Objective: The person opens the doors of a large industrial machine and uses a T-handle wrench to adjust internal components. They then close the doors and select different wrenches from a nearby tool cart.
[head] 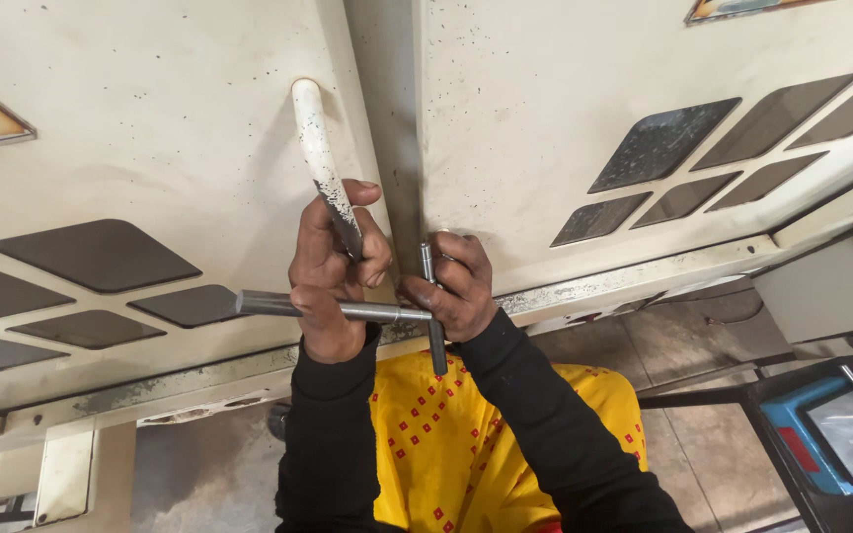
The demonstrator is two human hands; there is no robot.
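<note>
My left hand (331, 266) is wrapped around the lower end of a worn white door handle (313, 138) on a cream metal cabinet door (150, 148). A grey metal cross-shaped wrench (269, 304) lies across in front of my hands, its long bar pointing left. My right hand (456, 286) grips the wrench at its crossing, with one short arm sticking up and another down past my fingers. Both arms are in black sleeves.
A second cream panel (584, 109) with dark diamond-shaped cutouts (663, 143) stands on the right. A scuffed metal sill (644, 271) runs below the doors. Yellow patterned cloth (446, 434) covers my lap. A blue box with a grey lid (841, 434) sits at the lower right.
</note>
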